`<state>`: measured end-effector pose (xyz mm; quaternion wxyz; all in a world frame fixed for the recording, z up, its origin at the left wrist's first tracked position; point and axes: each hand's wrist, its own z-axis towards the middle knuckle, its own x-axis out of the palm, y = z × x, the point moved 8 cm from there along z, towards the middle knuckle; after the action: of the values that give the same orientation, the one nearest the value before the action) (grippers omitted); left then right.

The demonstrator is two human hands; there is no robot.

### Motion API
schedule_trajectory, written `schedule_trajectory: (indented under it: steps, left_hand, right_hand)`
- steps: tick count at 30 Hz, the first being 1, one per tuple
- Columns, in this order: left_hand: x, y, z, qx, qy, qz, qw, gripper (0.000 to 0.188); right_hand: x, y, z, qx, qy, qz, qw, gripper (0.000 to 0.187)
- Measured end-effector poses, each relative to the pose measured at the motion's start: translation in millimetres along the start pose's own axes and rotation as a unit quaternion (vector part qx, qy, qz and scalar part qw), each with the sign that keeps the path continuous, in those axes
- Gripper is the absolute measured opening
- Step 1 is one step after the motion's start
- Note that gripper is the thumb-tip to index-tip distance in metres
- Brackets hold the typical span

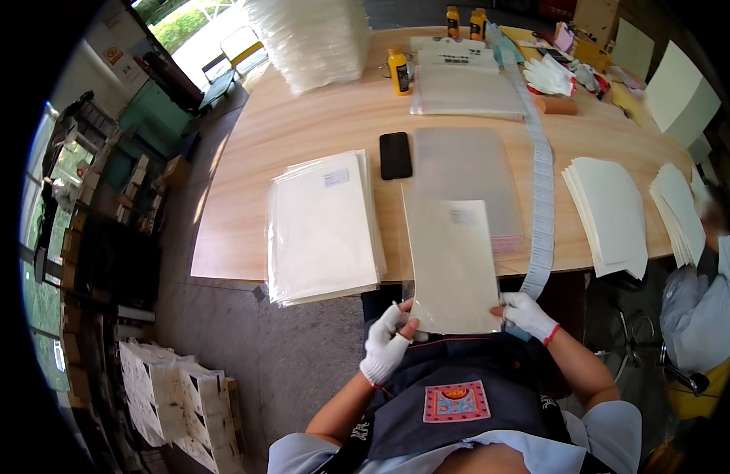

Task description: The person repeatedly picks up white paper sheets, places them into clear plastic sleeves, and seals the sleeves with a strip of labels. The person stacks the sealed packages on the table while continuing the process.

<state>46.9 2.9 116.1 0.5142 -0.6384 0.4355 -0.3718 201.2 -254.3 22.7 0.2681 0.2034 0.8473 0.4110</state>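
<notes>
In front of my lap, a cream sheet in a clear plastic sleeve [453, 272] leans over the table's front edge, with a small printed label near its top. My left hand [387, 344], in a white glove with bare fingertips, is closed on the sleeve's lower left corner. At the lower right edge, my right hand [529, 316], gloved alike, pinches the sleeve. Beyond the sheet lies a pile of flat clear plastic bags [460, 162], partly covered by it. To the left rests a stack of sleeved cream sheets [325, 229], its top one labelled.
A black phone [395, 156] lies beside the bags. A long label strip [542, 189] runs down over the table edge. Cream sheet stacks [608, 213] stand right, near a seated person [701, 304]. Orange bottles [399, 71], white gloves [548, 75] and a tall plastic-wrapped stack [309, 39] are farther back.
</notes>
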Motion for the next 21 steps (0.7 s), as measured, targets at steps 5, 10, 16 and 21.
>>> schedule_trajectory:
  steps: [5,10,16,21]
  left_hand:
    - [-112.1,-59.9,-6.3,0.168,-0.212,0.162,0.949,0.034]
    - [-202.5,-81.0,16.6,0.134,-0.385,0.349,0.843,0.044]
    - [-225.3,-19.0,51.8,0.080,-0.300,0.579,0.754,0.049]
    - [-229.1,-21.2,35.7,0.079,-0.376,0.633,0.672,0.052]
  right_hand:
    - [53.0,134.2,79.1,-0.145,0.016,0.121,0.982,0.029]
    - [105.8,218.6,141.2,-0.217,-0.010,-0.022,0.976,0.038]
    - [72.7,199.9,113.8,-0.331,-0.057,0.193,0.922,0.020]
    - [-76.9,72.5,27.1,-0.214,-0.241,0.288,0.902,0.019]
